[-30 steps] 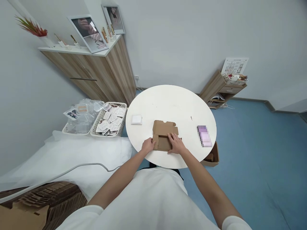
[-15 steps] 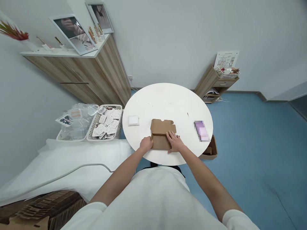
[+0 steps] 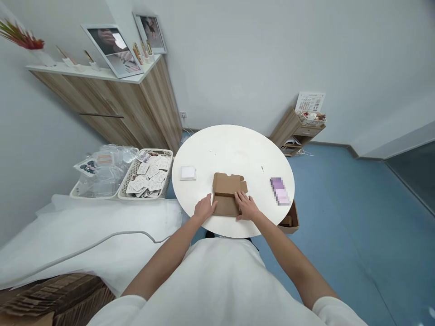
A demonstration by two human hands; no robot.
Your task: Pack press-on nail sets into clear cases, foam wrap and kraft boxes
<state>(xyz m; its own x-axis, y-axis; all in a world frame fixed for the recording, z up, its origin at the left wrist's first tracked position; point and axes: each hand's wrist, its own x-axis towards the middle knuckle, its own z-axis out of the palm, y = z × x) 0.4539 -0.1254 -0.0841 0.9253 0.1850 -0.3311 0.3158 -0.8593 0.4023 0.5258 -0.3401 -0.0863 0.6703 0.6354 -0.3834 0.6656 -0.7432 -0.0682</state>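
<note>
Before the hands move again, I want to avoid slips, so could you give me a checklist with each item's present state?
1. Left hand at the left edge of the cardboard box: ok.
2. Right hand on the box's right side: ok.
3. Far flap open, away from the person: ok.
4. White packet on the table, apart from the box: ok.
5. Blurred purple item apart from the right hand: ok.
6. Box's right wall fully upright: cannot tell, the right hand covers much of it.

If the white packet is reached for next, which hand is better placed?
Probably the left hand: the white packet lies nearer it, while the right hand is at the right side of the cardboard box.
</note>
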